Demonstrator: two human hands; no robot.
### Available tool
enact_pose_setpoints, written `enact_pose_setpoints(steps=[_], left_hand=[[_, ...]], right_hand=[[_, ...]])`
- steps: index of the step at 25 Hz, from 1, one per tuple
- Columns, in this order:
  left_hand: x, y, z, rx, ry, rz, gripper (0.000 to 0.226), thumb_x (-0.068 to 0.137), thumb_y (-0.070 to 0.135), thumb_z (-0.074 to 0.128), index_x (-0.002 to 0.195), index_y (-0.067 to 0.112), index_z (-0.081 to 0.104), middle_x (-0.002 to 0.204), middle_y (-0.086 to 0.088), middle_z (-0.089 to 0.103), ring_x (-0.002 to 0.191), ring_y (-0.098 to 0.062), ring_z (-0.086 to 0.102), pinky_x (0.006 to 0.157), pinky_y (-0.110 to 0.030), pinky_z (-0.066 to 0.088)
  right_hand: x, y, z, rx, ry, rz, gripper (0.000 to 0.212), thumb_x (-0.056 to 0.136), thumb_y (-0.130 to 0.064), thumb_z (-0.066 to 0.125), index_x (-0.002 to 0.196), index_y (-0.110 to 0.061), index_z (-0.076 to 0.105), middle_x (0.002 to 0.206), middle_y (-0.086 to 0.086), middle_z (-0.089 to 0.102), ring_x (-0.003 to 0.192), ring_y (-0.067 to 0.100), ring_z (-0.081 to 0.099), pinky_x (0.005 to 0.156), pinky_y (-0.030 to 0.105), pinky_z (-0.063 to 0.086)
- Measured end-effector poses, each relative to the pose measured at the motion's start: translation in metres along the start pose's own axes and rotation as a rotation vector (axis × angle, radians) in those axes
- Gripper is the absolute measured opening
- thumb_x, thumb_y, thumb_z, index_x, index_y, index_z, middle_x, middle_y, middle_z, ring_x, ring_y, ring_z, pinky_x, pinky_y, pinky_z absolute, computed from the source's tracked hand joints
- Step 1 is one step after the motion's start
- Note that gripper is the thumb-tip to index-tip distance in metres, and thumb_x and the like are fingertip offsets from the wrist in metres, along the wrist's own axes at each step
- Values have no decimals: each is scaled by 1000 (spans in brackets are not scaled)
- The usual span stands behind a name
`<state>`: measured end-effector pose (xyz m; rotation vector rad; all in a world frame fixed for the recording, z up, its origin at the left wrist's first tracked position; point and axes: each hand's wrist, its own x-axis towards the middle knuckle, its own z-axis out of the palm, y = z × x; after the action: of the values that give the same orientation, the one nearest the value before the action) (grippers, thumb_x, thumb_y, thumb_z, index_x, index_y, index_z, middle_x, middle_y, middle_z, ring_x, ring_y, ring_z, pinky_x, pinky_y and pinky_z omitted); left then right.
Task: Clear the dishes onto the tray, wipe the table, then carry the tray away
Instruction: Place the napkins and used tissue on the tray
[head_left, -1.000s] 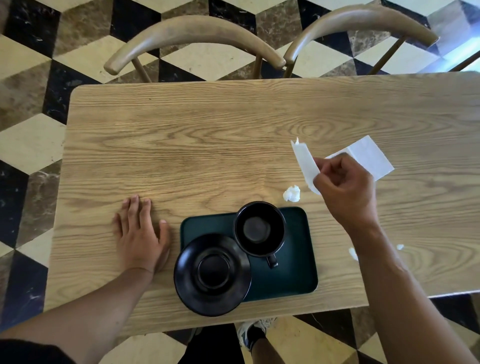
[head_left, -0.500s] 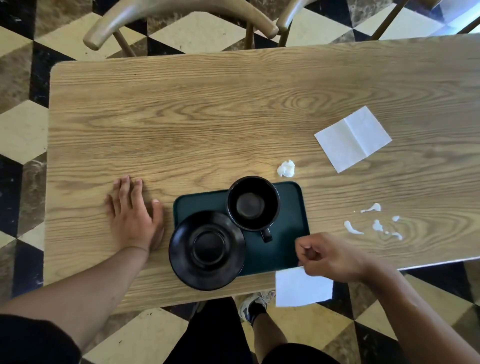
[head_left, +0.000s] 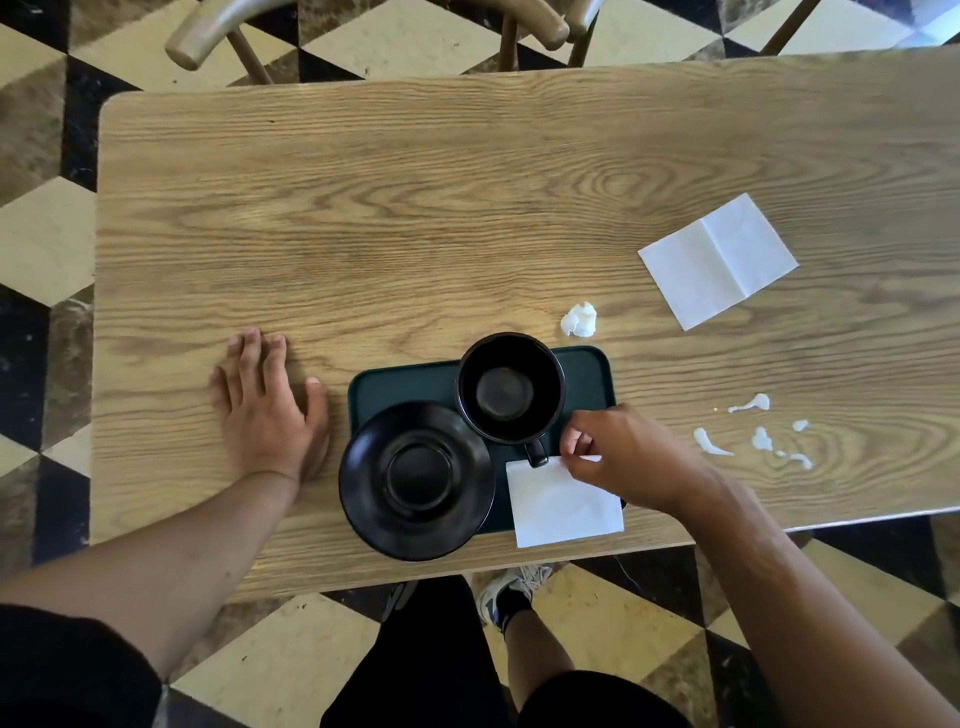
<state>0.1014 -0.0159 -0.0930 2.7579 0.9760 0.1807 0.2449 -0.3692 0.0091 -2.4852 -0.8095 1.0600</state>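
Two dishes sit on the dark green tray (head_left: 410, 382) near the table's (head_left: 415, 208) front edge: a black cup (head_left: 510, 388) at the tray's far right part, its handle pointing toward the person, and a black saucer (head_left: 415, 480) on the tray's near left corner, overhanging its edge. The right hand (head_left: 631, 454) is over the tray's right side, fingers curled, thumb and fingertips pinching the top edge of a white napkin (head_left: 563, 506) that lies across the tray's near right corner, just beside the cup's handle. The left hand (head_left: 267, 408) rests flat on the wood just left of the tray, fingers straight and close together, thumb angled out toward the tray. Just beyond the tray's far right corner lies a small crumpled white wad (head_left: 579, 319). Farther right of the tray, a second folded napkin (head_left: 718, 261) lies flat, and white spilled streaks (head_left: 758, 434) dot the wood to the tray's right.
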Motion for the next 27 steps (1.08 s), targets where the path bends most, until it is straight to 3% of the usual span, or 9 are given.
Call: enact_pose_setpoints(steps=[11, 19, 22, 24, 27], left_hand=[[0, -1, -1, 10, -10, 18, 66, 93, 41, 40, 150, 8, 38, 162, -19, 31, 153, -34, 20, 125, -54, 10], [-1, 0, -3, 11, -21, 13, 66, 93, 41, 39, 150, 8, 38, 162, -18, 30, 154, -34, 19, 126, -53, 10], [-1, 1, -4, 9, -23, 14, 66, 93, 41, 39, 150, 7, 38, 162, -19, 30, 154, -34, 19, 126, -53, 10], [-1, 1, -4, 5, -20, 12, 66, 93, 41, 38, 150, 7, 39, 162, -18, 30, 154, -34, 19, 126, -53, 9], [-2, 1, -3, -3, -11, 12, 66, 93, 41, 38, 149, 8, 39, 162, -17, 30, 154, -33, 19, 126, -53, 9]], right_hand=[[4, 3, 9, -5, 310, -69, 3, 88, -16, 74, 86, -18, 75, 84, -7, 56, 84, 14, 56, 77, 28, 50], [2, 9, 10, 49, 254, -47, 5, 89, -22, 73, 94, -22, 75, 91, -9, 61, 92, 11, 55, 84, 28, 49], [2, 11, 7, 87, 277, -36, 7, 90, -19, 71, 95, -22, 75, 90, -9, 62, 84, 6, 57, 78, 18, 48], [6, 15, 1, 167, 369, -2, 8, 89, -17, 71, 92, -23, 75, 85, -12, 62, 77, 4, 60, 69, 7, 43], [28, 38, -25, 352, 668, 180, 8, 87, -20, 70, 89, -26, 74, 77, -11, 66, 71, 1, 61, 66, 5, 42]])
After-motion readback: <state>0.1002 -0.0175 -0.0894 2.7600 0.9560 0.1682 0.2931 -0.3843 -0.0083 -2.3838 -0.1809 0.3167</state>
